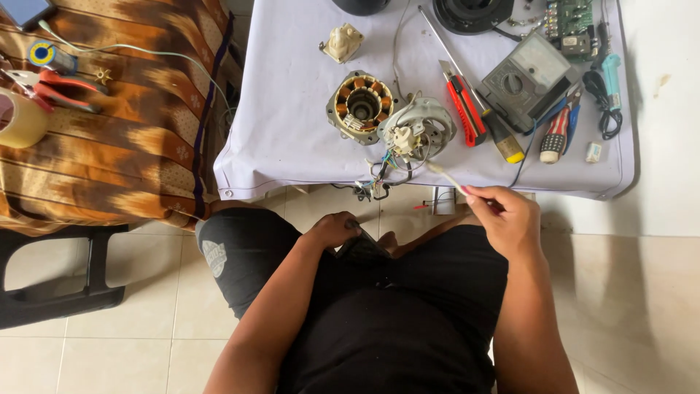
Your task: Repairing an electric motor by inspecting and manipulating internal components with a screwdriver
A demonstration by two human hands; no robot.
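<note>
Overhead view of a seated person at a low table (292, 109) covered with a pale cloth. The right hand (510, 215) is closed in a pinch on a thin white stick (448, 177), its tip pointing far and left toward a metal motor end cover (417, 128) with coloured wires hanging over the near table edge. The left hand (334, 228) rests in the lap, fingers curled around a small dark object (362, 246) whose kind cannot be told. The hands are well apart.

Just left of the cover lies a stator with copper windings (359, 106); beyond it, a small cream plastic part (343, 41). To the right lie a red utility knife (461, 102), a yellow-tipped screwdriver (503, 138), a grey analogue meter (526, 79), a striped-handled screwdriver (555, 135) and a circuit board (572, 25). At far left, a brown patterned cloth (124, 124) bears red-handled pliers (62, 89) and a roll of tape (20, 120).
</note>
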